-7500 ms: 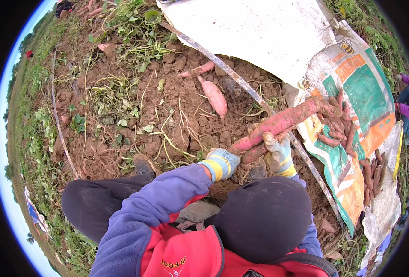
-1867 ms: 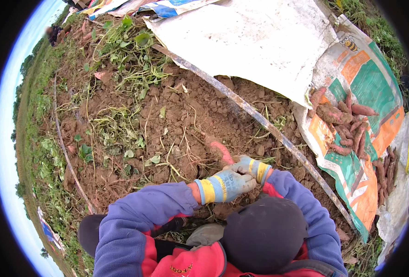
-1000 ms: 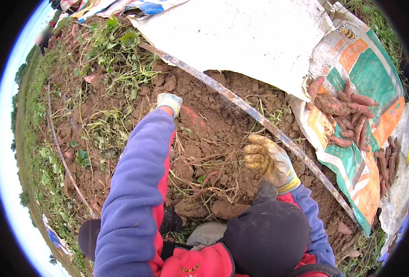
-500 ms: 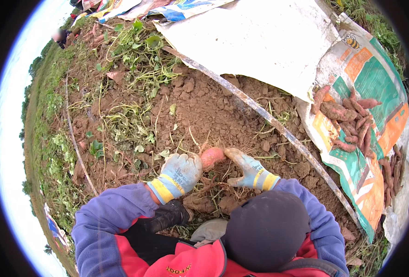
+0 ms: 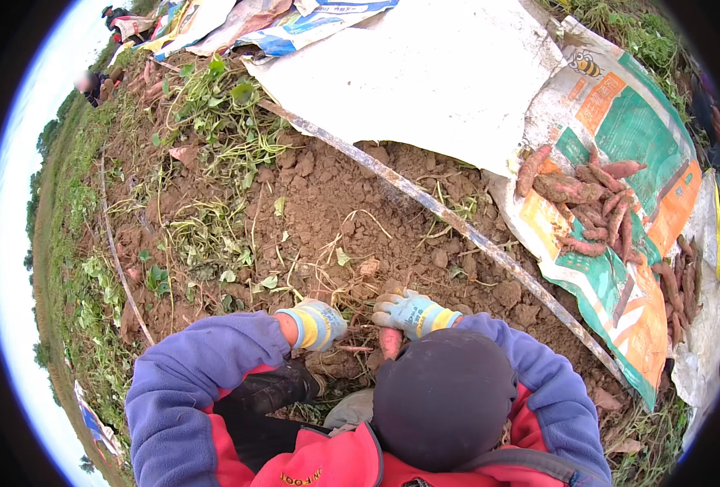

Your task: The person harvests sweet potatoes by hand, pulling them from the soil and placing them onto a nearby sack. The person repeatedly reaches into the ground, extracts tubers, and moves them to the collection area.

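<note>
My right hand (image 5: 413, 313), in a light blue and yellow work glove, is closed on a reddish sweet potato (image 5: 390, 342) just above the soil. The sweet potato's lower end shows below the fingers, and the rest is covered by the glove. To its left, my left hand (image 5: 319, 323) wears a matching glove and has its fingers curled down toward the soil. Whatever those fingers hold, if anything, is hidden. A thin reddish root (image 5: 355, 349) lies between the two hands, among dry stems.
A dirty pole (image 5: 425, 203) slants across the soil. Sweet potatoes (image 5: 595, 199) are heaped on a green and orange sack (image 5: 660, 162) at right. A white sheet (image 5: 425, 77) spreads beyond the pole. Leafy vines (image 5: 230, 138) lie left. A dark cap (image 5: 445, 398) blocks the lower middle.
Both hands have come nearer to my body. The sweet potato, earlier between the two hands, is now below the right one. The left hand has moved apart from it.
</note>
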A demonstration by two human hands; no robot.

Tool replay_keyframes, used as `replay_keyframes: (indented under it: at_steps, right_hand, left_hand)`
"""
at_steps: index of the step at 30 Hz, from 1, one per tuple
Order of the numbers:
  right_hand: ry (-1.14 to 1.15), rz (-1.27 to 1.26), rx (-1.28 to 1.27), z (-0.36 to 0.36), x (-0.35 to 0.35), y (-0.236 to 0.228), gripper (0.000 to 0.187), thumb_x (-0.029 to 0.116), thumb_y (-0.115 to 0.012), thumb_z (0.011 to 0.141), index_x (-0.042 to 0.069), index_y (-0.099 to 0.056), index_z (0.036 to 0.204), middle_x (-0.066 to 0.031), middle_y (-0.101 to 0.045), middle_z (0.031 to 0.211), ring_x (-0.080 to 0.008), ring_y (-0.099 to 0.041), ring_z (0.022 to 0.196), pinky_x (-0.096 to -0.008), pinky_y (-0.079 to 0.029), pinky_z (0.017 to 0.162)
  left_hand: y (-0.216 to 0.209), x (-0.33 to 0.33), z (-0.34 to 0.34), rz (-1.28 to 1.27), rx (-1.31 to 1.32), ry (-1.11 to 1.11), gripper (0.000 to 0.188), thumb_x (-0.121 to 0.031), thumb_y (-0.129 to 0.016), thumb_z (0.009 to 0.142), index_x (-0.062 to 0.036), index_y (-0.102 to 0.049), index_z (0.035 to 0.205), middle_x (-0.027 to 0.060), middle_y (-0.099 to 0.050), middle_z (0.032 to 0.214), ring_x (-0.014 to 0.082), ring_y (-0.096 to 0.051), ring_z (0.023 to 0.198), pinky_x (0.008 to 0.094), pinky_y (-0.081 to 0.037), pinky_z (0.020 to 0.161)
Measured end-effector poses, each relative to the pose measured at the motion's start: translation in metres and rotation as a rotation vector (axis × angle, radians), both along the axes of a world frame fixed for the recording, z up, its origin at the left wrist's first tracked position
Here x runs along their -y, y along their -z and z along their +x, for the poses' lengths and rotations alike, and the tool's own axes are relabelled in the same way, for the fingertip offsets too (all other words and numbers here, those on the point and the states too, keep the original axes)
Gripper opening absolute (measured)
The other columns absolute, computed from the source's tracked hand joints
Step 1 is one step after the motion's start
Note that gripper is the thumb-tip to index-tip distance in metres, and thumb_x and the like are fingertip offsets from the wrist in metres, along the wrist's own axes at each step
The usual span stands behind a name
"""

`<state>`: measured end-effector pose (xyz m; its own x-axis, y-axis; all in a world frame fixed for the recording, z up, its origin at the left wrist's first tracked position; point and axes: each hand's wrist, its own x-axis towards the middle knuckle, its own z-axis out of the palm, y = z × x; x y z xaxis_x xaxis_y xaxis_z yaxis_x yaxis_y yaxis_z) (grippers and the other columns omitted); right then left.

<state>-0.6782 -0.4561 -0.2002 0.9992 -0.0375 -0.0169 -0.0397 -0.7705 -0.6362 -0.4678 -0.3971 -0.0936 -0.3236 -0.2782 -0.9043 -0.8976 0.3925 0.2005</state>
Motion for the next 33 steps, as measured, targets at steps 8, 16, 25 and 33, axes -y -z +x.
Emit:
replay_keyframes:
  at_steps: [8,16,25,33]
  right_hand:
    - [1.082,1.305,0.644,-0.067,0.058,-0.054,0.049,0.011,-0.078,0.074,0.005,-0.057,0.118,-0.0035,-0.065,0.102,-0.0172,-0.064,0.092,-0.0322,-0.053,0.082]
    - [0.912,1.892,1.371,-0.128,0.104,-0.072,0.059,0.040,-0.046,0.097,0.001,-0.037,0.140,-0.0135,-0.051,0.136,-0.0289,-0.056,0.118,-0.0471,-0.051,0.095]
    - [0.858,1.987,0.995,-0.061,0.086,-0.046,0.054,0.030,-0.051,0.096,-0.002,-0.037,0.137,-0.0176,-0.056,0.123,-0.0279,-0.062,0.100,-0.0426,-0.055,0.088]
    - [0.775,1.705,0.679,-0.047,0.090,-0.100,0.051,0.031,-0.049,0.098,-0.003,-0.039,0.135,-0.0171,-0.060,0.113,-0.0231,-0.065,0.091,-0.0364,-0.057,0.079]
  left_hand:
    - [0.039,0.090,0.078,-0.332,-0.313,-0.906,0.046,-0.025,-0.064,0.086,-0.0021,-0.056,0.126,0.0167,-0.064,0.116,0.0247,-0.060,0.111,0.0327,-0.047,0.092]
    - [0.130,0.221,0.022,-0.971,-0.190,-0.835,0.066,-0.049,-0.059,0.083,-0.0132,-0.047,0.137,0.0193,-0.047,0.136,0.0358,-0.043,0.128,0.0422,-0.037,0.107]
    - [0.137,0.181,-0.015,-0.734,-0.195,-0.974,0.073,-0.052,-0.060,0.081,-0.0086,-0.045,0.138,0.0182,-0.037,0.143,0.0384,-0.035,0.132,0.0424,-0.032,0.109]
    - [0.109,0.087,-0.025,-0.149,-0.539,-0.747,0.043,-0.036,-0.062,0.083,-0.0182,-0.064,0.121,0.0073,-0.068,0.112,0.0282,-0.059,0.112,0.0376,-0.042,0.098]
